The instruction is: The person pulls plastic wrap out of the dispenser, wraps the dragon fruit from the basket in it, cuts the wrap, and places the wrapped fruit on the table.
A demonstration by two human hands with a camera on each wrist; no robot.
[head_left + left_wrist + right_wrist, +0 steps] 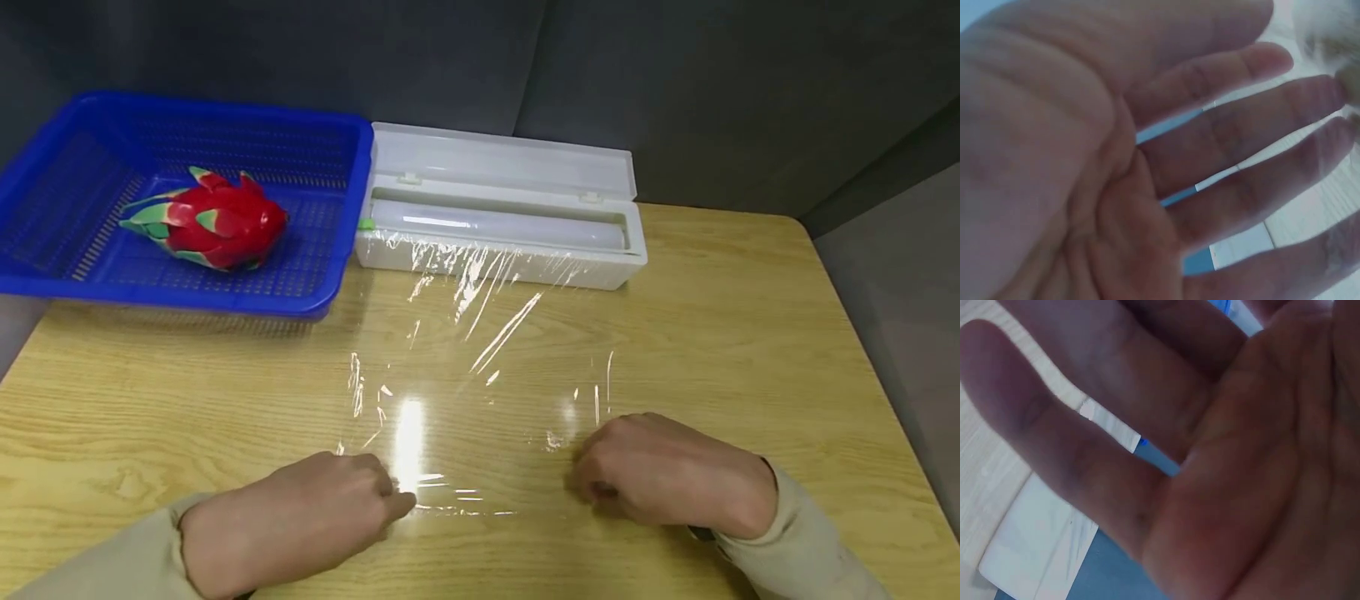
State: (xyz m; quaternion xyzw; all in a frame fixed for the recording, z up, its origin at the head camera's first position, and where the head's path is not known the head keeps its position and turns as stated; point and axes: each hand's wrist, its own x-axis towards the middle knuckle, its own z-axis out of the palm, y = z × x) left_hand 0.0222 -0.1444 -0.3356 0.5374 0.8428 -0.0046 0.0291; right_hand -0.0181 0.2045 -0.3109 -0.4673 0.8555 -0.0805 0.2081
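Film: clear, colourless sheet point(487, 383), table grain visible through it; bright streaks and diagonal creases near the box, small crinkles along both sides, a broad white glare patch towards the left hand.
Film position: spans from the front of the open white box point(633, 250) to the two hands, over the wooden table point(750, 333); contact with the tabletop cannot be told.
Roll: pale, glossy cylinder point(495, 225) lying lengthwise in the box.
Left hand: point(300, 517) pinching the film at its near left corner.
Right hand: point(667, 475) fingers bent, gripping the near right corner; fingertips hidden in the head view.
Blue basket: point(348, 258) left of the box, red dragon fruit point(225, 221) inside.
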